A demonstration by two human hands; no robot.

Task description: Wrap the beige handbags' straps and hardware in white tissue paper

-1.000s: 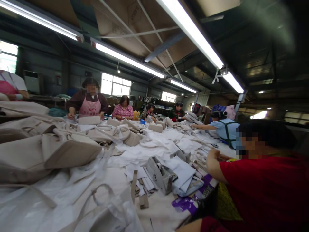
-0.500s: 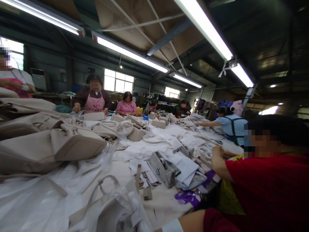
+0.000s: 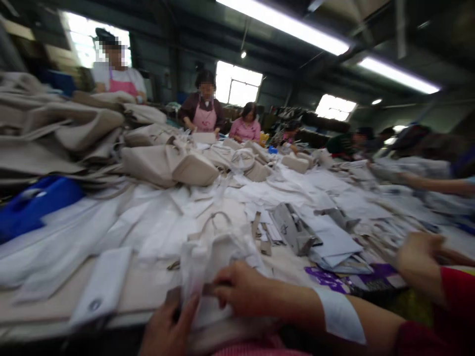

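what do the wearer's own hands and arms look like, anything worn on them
Both the left hand and right hand are bare, without gloves. A pale, whitish band crosses the right forearm, below a dark red sleeve. The left sleeve is out of view.

The pale bag [image 3: 222, 249] sits at the near edge of the desk [image 3: 139, 291], in cloudy white wrapping [image 3: 192, 259]; its thin beige handle [image 3: 219, 213] rises as a loop on the far side.
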